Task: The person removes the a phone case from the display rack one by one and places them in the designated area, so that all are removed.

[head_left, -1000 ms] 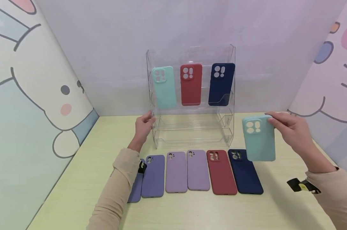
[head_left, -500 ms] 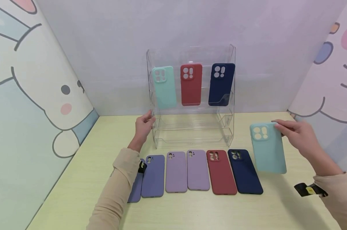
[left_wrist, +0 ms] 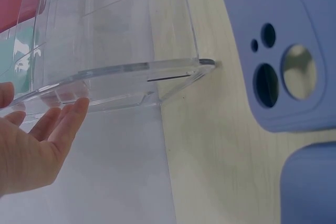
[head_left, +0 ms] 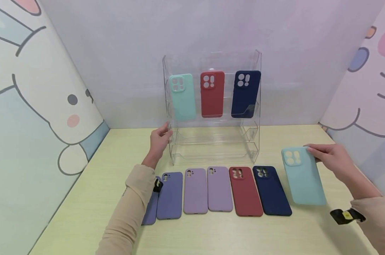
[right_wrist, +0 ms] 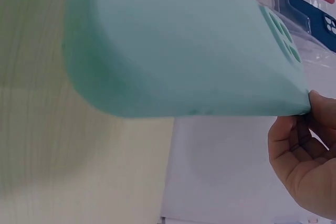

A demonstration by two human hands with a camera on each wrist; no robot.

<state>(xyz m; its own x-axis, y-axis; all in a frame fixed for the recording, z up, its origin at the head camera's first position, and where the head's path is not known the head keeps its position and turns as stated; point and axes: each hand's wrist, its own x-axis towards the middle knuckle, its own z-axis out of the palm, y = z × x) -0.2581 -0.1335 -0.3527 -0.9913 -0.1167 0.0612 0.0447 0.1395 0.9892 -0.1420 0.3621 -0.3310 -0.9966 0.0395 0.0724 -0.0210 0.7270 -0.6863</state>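
My right hand (head_left: 335, 161) pinches a mint-green phone case (head_left: 304, 179) by its upper right corner. The case leans, camera cutouts at the top, its lower end low over the table; the right wrist view shows its broad back close up. My left hand (head_left: 159, 141) holds the left side edge of a clear acrylic display rack (head_left: 211, 144); in the left wrist view its fingers (left_wrist: 71, 124) lie along the clear side panel. Upright on the rack stand a mint case (head_left: 184, 102), a red case (head_left: 212, 99) and a navy case (head_left: 246, 97).
Before the rack lies a row of phone cases: blue-violet (head_left: 170, 198), two lilac (head_left: 195, 194), red (head_left: 247, 194) and navy (head_left: 273, 193). My left sleeve (head_left: 125, 205) partly covers another blue-violet case (head_left: 151, 209). Cartoon-printed walls (head_left: 36, 106) flank the pale table (head_left: 211, 237).
My right hand has moved down and to the right, bringing the mint case lower beside the navy one, its lower end swinging rightward. The left hand stays at the rack.
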